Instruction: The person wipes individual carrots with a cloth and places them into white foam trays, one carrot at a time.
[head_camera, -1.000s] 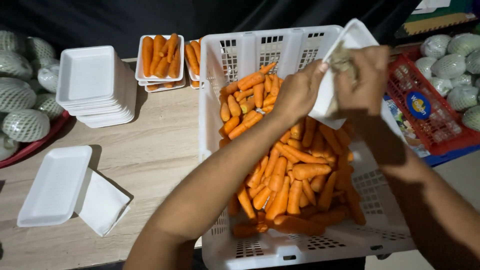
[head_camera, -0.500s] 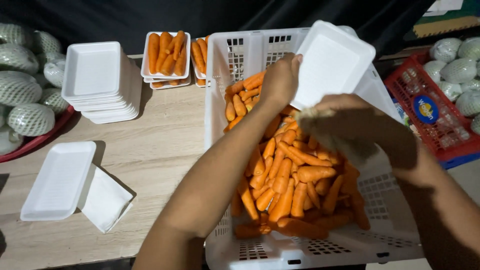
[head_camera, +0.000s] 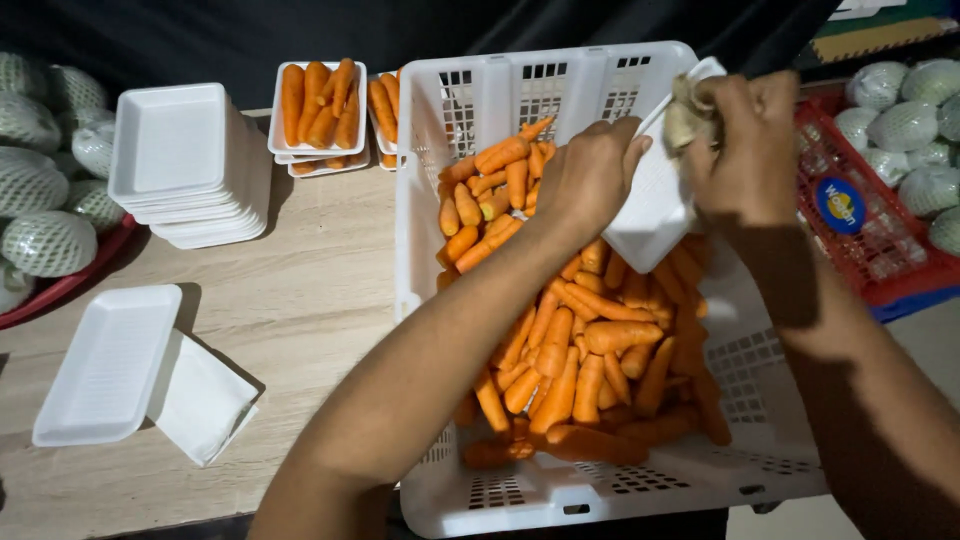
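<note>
Foam tray (head_camera: 645, 215), smooth white, wiped by crumpled cloth (head_camera: 688, 112); tapered carrots (head_camera: 580, 340)

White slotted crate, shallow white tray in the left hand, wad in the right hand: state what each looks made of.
White slotted crate: rigid moulded plastic, going by its even slots and smooth sheen. Shallow white tray in the left hand: probably foam, matte with soft rounded edges. Beige wad in the right hand: apparently cloth, crumpled and dull.

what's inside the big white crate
A heap of loose carrots fills the white crate. The left hand and a foam tray cover part of it; the crate's floor beneath stays hidden.
</note>
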